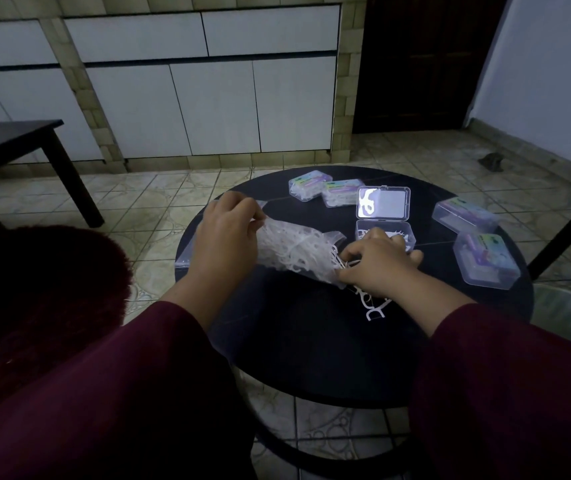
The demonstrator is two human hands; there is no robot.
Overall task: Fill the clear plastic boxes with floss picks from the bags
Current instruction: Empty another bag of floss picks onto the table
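Note:
A clear plastic bag of white floss picks (294,249) lies tilted over the round dark table (311,341). My left hand (225,233) pinches the bag's upper end and lifts it. My right hand (377,263) is at the bag's mouth, fingers curled around a few picks. Just behind that hand stands an open clear box (386,233) with its lid (384,202) raised and some picks inside. A few loose picks (374,306) lie on the table near my right wrist.
Two closed boxes with colourful labels (325,190) sit at the table's far side, and two more (478,244) at its right. A dark low table (17,143) stands to the left on the tiled floor. White cabinets line the wall behind.

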